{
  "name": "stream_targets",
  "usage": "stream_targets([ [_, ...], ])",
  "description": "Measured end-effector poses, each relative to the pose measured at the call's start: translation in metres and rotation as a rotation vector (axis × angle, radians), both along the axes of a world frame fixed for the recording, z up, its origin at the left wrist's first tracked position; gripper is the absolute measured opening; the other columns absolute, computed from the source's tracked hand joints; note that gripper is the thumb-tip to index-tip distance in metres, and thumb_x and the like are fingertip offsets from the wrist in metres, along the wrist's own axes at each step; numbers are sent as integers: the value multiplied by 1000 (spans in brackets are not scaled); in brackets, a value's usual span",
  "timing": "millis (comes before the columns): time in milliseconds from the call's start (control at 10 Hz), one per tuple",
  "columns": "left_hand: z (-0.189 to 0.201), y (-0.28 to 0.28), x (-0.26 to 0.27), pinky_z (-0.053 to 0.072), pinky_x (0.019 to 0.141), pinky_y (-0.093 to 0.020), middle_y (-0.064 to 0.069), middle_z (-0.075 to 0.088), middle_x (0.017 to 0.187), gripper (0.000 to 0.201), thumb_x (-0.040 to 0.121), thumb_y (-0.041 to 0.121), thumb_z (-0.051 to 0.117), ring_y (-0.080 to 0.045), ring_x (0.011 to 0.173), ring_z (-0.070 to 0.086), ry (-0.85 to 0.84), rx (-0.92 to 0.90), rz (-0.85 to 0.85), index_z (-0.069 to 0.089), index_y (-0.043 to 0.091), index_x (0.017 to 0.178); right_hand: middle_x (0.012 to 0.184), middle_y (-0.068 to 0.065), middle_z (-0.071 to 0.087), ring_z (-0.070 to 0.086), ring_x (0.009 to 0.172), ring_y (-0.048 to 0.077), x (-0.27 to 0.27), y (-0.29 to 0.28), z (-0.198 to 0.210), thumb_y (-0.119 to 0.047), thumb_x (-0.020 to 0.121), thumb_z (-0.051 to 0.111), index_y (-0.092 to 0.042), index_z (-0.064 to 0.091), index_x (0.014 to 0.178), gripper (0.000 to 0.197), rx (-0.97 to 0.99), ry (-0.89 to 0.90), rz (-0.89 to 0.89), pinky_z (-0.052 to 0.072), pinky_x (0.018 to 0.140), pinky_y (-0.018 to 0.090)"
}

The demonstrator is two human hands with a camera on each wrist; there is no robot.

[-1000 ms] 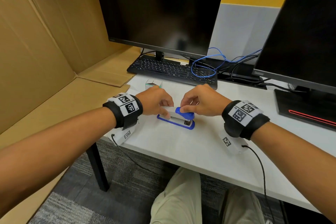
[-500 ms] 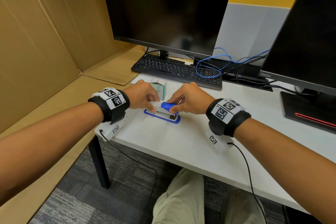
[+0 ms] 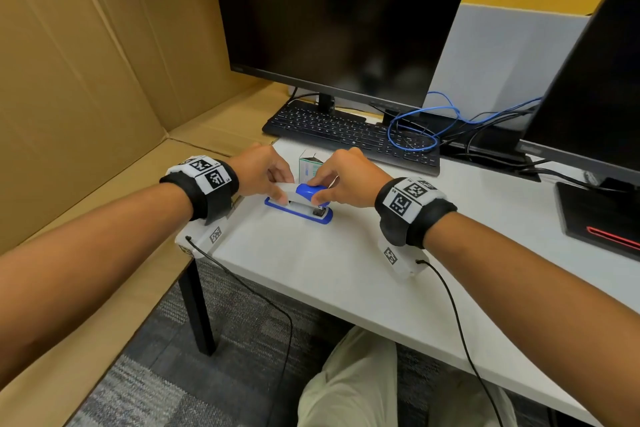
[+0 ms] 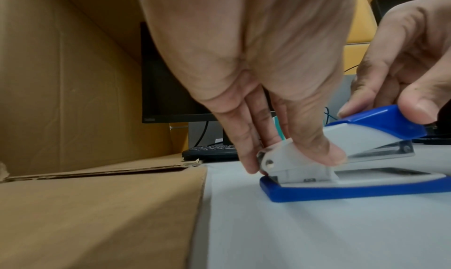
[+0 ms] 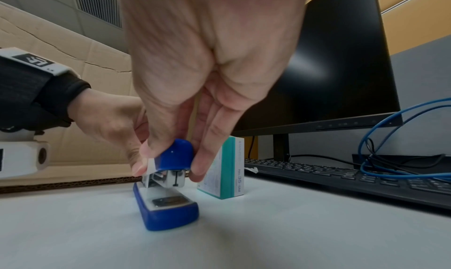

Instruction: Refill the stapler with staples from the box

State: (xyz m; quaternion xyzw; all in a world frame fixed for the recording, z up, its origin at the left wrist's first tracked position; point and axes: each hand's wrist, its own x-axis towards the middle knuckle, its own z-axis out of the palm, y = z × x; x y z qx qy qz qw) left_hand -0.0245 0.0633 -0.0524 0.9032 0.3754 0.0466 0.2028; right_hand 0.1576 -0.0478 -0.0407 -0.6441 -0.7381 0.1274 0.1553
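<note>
Fingers (image 4: 314, 149) of both hands clamped on the stapler (image 3: 301, 199) — staple box (image 3: 309, 165) half hidden behind.

The blue-and-grey plastic stapler (image 4: 341, 157) under my fingers looks smooth, its blue cap faintly glossy, with a dull metal anvil plate (image 5: 171, 200) set in the base. The white-and-teal staple box (image 5: 227, 169) seems coated paperboard, though blur hides detail. The white desk top (image 3: 311, 270) is matt; the brown corrugated cardboard (image 4: 73, 215) is rough-edged.
</note>
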Motion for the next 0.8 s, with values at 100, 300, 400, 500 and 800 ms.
stream_targets([
  [100, -2, 4, -2, 48, 69, -14, -1, 74, 101, 45, 68, 27, 86, -13, 90, 68, -3, -1, 11, 73, 18, 110, 97, 2, 77, 59, 90, 17, -2, 3, 0, -35, 80, 77, -19, 78, 108, 32, 3, 2, -3, 47, 96, 38],
  [300, -2, 4, -2, 51, 73, -18, -1, 74, 101, 45, 68, 27, 85, -15, 92, 68, 1, 8, 11, 73, 18, 111, 101, 2, 77, 64, 92, 18, -2, 4, -2, -34, 80, 78, -19, 77, 110, 34, -8, 22, -22, 48, 98, 37],
  [400, -1, 2, -2, 53, 77, -22, -1, 73, 102, 47, 69, 29, 85, -15, 92, 67, 16, 24, 6, 72, 18, 113, 104, 1, 77, 63, 97, 20, -2, 4, -3, -35, 81, 77, -20, 76, 112, 35, -9, 8, -31, 44, 100, 38],
  [500, -1, 0, -4, 55, 81, -25, -1, 73, 103, 45, 71, 29, 84, -15, 93, 67, 26, 52, -9, 71, 18, 113, 104, 1, 76, 63, 97, 20, -3, 5, -4, -36, 82, 75, -20, 76, 112, 35, -1, 5, -34, 44, 99, 38],
  [800, -7, -8, -11, 44, 83, -24, 5, 66, 119, 51, 79, 41, 74, -12, 103, 53, 37, 198, -31, 61, 23, 125, 108, 2, 75, 64, 102, 22, 2, -1, -10, -41, 80, 76, -19, 68, 123, 50, 23, 45, -58, 50, 97, 41],
])
